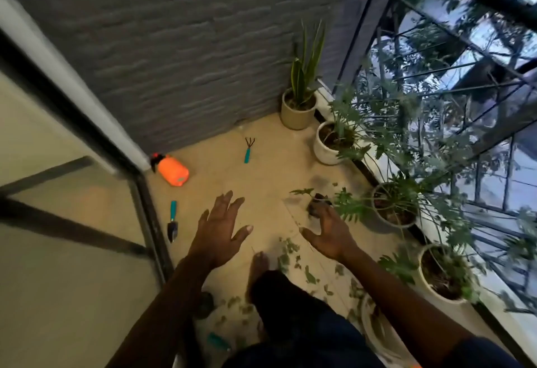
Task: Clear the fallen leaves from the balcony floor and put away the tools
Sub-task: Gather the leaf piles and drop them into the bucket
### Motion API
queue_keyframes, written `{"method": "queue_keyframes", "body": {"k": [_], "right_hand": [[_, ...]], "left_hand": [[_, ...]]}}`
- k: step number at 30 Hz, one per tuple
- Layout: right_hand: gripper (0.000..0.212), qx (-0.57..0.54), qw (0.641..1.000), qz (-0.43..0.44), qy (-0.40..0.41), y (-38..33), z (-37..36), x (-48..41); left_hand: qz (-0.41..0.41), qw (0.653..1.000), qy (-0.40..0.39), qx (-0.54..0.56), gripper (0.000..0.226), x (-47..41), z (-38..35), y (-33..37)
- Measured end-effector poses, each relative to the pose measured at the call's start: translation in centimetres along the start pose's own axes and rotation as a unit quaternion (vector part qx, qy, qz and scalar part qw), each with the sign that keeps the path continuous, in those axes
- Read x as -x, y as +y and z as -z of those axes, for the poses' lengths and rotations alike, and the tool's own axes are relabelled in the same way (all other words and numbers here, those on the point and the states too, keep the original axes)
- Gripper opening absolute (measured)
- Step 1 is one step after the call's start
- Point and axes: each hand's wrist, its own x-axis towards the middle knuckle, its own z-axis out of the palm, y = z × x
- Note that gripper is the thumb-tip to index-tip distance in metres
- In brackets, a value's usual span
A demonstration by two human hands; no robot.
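Note:
Several green fallen leaves (287, 254) lie scattered on the beige balcony floor (261, 181) around my bare foot (258, 266). My left hand (220, 228) hovers above the floor with fingers spread and holds nothing. My right hand (328, 231) is stretched forward, fingers relaxed, its fingertips blurred over a dark patch by a small leafy sprig (303, 192). A teal-handled hand rake (248, 149) lies near the wall. A teal-handled trowel (172, 222) lies by the door frame. An orange spray bottle (171, 171) lies on its side.
Several potted plants (299, 112) line the right side along the black railing (436, 77). A grey brick wall (174, 48) closes the far end. A sliding glass door frame (145, 208) bounds the left. Another teal item (218, 341) lies low by my leg.

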Motion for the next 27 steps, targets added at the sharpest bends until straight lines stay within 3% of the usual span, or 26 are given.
{"method": "queue_keyframes", "body": {"k": [7, 10, 12, 17, 23, 27], "right_hand": [[0.088, -0.046, 0.995, -0.091, 0.006, -2.1, 0.5, -11.1], [0.093, -0.087, 0.985, -0.151, 0.008, -2.2, 0.8, -15.1], [0.083, -0.098, 0.980, -0.176, -0.002, -2.6, 1.3, -17.3], [0.070, -0.135, 0.967, -0.217, 0.014, -3.5, 2.5, -19.9], [0.069, -0.223, 0.922, -0.306, 0.082, -5.3, 3.1, -21.0], [0.067, -0.272, 0.876, -0.382, 0.116, -6.7, 2.3, -21.9]], "left_hand": [[-0.035, 0.997, -0.061, -0.043, 0.090, -16.7, 4.6, -3.1], [-0.037, 0.997, -0.066, -0.018, 0.075, -22.5, 7.0, -3.2], [-0.058, 0.996, -0.060, -0.012, 0.072, -26.3, 8.5, -3.1], [-0.081, 0.993, -0.089, -0.007, 0.088, -32.7, 10.6, -3.3], [-0.131, 0.973, -0.189, -0.010, 0.101, -40.1, 11.1, -2.5], [-0.173, 0.946, -0.272, -0.027, 0.092, -45.9, 10.1, -2.0]]}}
